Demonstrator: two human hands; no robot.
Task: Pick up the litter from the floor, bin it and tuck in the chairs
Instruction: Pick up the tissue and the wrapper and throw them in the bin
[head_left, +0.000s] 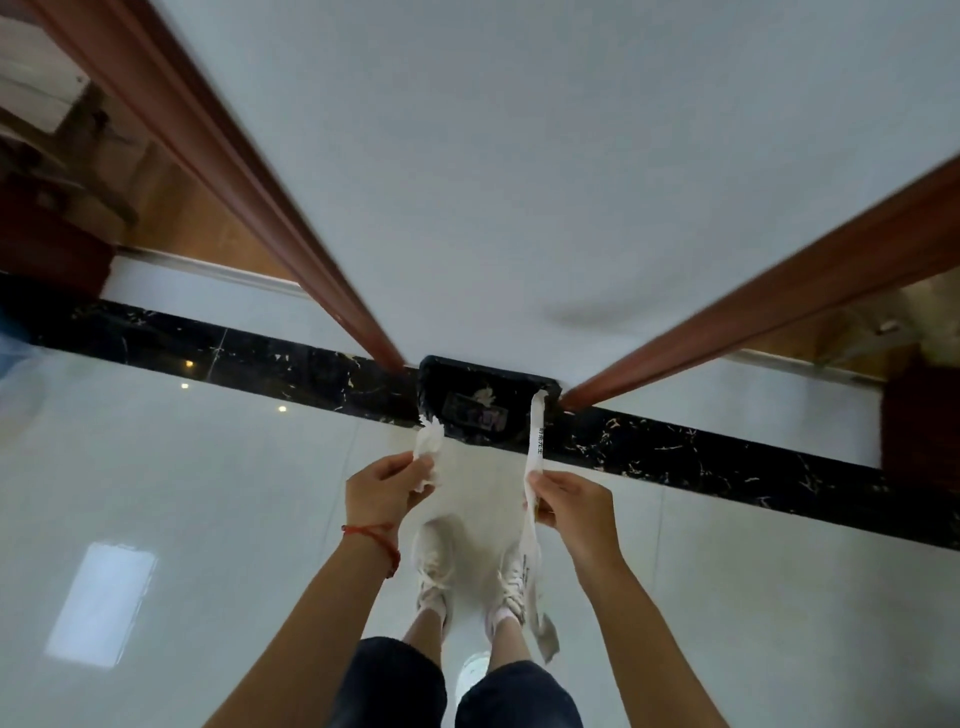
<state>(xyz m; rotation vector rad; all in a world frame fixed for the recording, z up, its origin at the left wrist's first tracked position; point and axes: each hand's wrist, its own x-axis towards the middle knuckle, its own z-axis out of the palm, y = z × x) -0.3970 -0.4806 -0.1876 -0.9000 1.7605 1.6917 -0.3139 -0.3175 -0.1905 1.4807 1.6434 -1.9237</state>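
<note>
A black bin (485, 371) stands on the floor against the white wall, between two red-brown door frames, with some litter inside. My left hand (387, 486) pinches a crumpled white tissue (430, 451) just in front of the bin's left edge. My right hand (571, 501) grips a long white paper strip (535, 441) with printed text. The strip's upper end reaches the bin's right rim. Its lower end hangs down past my right shoe.
A black marble band (727, 462) runs across the glossy pale floor (208, 493) under the wall. Red-brown door frames (249, 171) rise at left and right of the bin. My feet in pale shoes (434, 571) stand just short of the bin.
</note>
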